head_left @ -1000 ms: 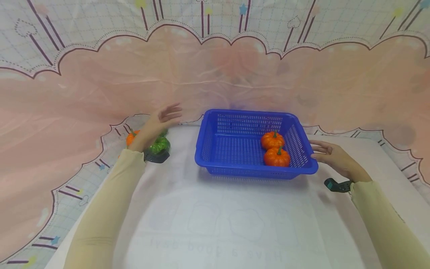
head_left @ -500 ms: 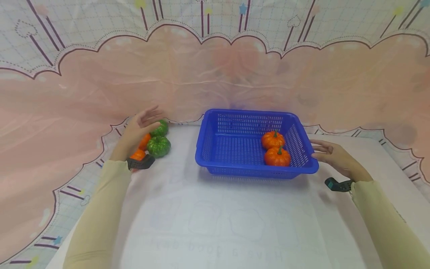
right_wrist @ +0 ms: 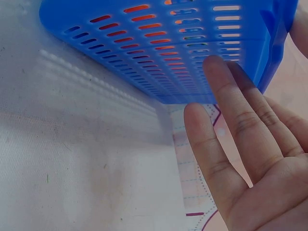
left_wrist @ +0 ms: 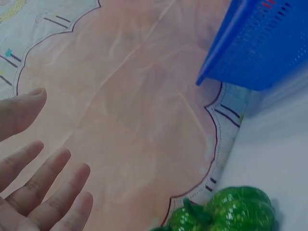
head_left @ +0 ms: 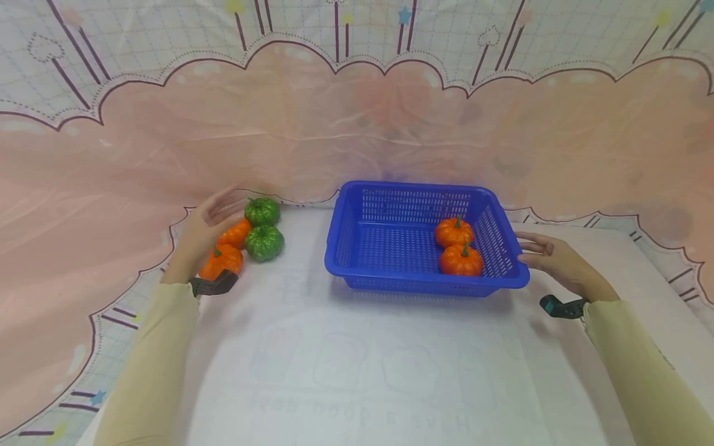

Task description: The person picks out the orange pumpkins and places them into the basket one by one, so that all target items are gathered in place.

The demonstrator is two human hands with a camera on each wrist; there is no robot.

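Left hand [head_left: 198, 230] has moved farther left of the basket [head_left: 426, 282], empty fingers spread, apparently for the pumpkins [head_left: 264, 243] there; right hand [head_left: 560, 264], fingers extended, grips nothing.

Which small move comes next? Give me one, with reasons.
Probably bring the left hand onto the rear orange pumpkin outside the basket: that hand holds nothing, its fingers appear close to that pumpkin in the head view, and two orange pumpkins already lie inside, leaving bare floor beside them.
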